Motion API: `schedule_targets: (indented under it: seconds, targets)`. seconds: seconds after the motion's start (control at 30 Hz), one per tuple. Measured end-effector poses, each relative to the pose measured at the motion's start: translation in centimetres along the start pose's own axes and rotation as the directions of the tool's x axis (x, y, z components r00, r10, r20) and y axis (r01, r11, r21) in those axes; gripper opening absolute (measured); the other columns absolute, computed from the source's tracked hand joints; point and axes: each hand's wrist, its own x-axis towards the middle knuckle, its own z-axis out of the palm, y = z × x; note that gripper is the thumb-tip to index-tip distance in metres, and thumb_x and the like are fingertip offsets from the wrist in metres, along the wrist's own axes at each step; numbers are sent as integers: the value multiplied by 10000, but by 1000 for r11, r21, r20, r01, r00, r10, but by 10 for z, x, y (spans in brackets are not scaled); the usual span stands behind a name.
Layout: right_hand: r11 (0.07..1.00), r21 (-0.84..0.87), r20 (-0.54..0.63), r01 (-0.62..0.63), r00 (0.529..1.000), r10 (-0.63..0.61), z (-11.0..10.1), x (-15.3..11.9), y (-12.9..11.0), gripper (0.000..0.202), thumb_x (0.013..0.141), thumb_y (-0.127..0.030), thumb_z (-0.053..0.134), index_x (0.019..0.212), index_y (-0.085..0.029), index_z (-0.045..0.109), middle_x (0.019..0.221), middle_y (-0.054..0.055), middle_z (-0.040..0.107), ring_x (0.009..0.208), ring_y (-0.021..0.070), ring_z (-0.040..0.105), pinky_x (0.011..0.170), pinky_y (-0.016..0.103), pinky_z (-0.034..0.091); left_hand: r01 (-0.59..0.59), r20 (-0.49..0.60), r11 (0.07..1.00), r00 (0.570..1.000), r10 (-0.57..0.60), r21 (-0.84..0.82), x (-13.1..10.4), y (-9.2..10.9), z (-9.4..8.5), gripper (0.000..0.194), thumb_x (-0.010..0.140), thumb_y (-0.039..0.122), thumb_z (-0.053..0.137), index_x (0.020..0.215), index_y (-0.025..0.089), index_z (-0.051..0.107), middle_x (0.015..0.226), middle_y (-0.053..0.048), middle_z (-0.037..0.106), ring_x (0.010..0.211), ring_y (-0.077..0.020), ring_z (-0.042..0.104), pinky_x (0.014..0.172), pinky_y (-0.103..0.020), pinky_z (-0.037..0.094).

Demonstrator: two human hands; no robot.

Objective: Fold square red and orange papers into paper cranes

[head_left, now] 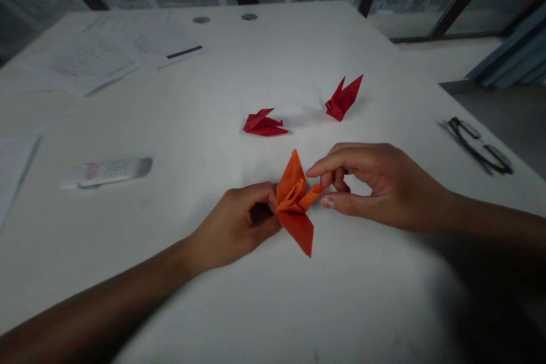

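Note:
An orange origami crane point(294, 196) with its two wings spread is above the white table. My left hand point(239, 219) pinches its left side between thumb and fingers; the gripped part is hidden behind the fingers. To the right, my right hand point(375, 185) has its thumb and index finger apart around the crane's narrow right end. One curled finger reaches the tip of that end, though whether it presses on it I cannot tell. Beyond my hands, a red origami crane point(263, 123) lies on its side, and another red origami crane point(341, 99) sits farther right.
Black-framed glasses point(480, 145) rest near the right edge of the white table point(205, 102). On the left lies a white tube point(108, 172) with a grey end. Printed papers point(98, 57) spread over the far left, and two round discs point(249, 17) are at the far edge.

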Motion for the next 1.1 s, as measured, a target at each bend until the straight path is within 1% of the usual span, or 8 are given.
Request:
schedule_targets:
  seconds: [0.17, 0.3, 0.4, 0.6, 0.73, 0.83, 0.97, 1.1]
  targets:
    - [1000, 14, -1, -19, 1000, 19, 3, 1, 0, 274, 849, -296, 806, 1109, -224, 758, 939, 15, 744, 709, 128, 652, 659, 263, 537, -17, 9, 999, 1000, 17, 28, -1, -3, -1, 148, 917, 292, 669, 856, 171, 609, 850, -12, 677, 723, -124, 623, 622, -217, 499]
    - [998, 18, 4, -60, 998, 60, 5, 1, -2, 166, 850, -254, 799, 1007, -211, 763, 889, 2, 738, 700, 121, 643, 652, 254, 524, -17, 5, 998, 1000, 16, 58, -1, -4, -2, 145, 920, 297, 672, 870, 174, 613, 855, -9, 677, 727, -125, 624, 634, -223, 503]
    - [998, 17, 3, -67, 998, 67, 6, 1, -3, 110, 866, -237, 779, 970, -208, 761, 861, -4, 735, 689, 116, 638, 650, 253, 516, -10, 7, 998, 1000, 10, 58, -1, -4, -2, 161, 923, 309, 672, 860, 173, 612, 835, -5, 665, 708, -122, 615, 618, -221, 495]
    - [998, 4, -9, -62, 998, 62, 8, 0, -4, 86, 888, -201, 735, 965, -225, 763, 864, -10, 737, 690, 120, 645, 661, 262, 519, -20, 4, 998, 1000, 20, 55, 0, -1, -1, 134, 913, 286, 665, 854, 174, 618, 836, -9, 672, 709, -121, 611, 614, -218, 494]
    - [999, -43, -23, -13, 1000, 12, 9, -1, -5, 101, 891, -178, 712, 976, -224, 744, 864, -8, 716, 686, 122, 624, 666, 272, 506, -28, -5, 998, 1000, 29, 62, 1, -1, -1, 124, 906, 276, 664, 850, 175, 619, 803, 3, 658, 679, -111, 589, 601, -212, 479]
    - [998, -69, -44, 13, 999, -16, 10, -2, -6, 117, 880, -198, 729, 995, -219, 720, 868, -10, 699, 672, 119, 593, 658, 275, 487, -27, -4, 999, 1000, 27, 40, 1, -2, 0, 132, 906, 281, 670, 851, 176, 612, 823, -1, 663, 708, -121, 608, 623, -223, 490]
    - [999, -29, -39, -31, 999, 30, 13, -4, -5, 155, 865, -220, 761, 1015, -212, 722, 866, -19, 710, 668, 110, 595, 645, 261, 476, -24, -9, 999, 1000, 25, 46, 0, -4, -1, 128, 906, 281, 674, 860, 179, 610, 834, -2, 668, 721, -127, 614, 639, -233, 493]
    - [998, 19, -30, -59, 998, 60, 15, -4, -5, 137, 864, -231, 772, 994, -209, 736, 855, -18, 725, 662, 109, 595, 637, 255, 483, -19, 0, 997, 1000, 19, 74, -1, -3, -1, 133, 913, 290, 676, 864, 183, 614, 822, 3, 670, 706, -122, 603, 625, -225, 482]
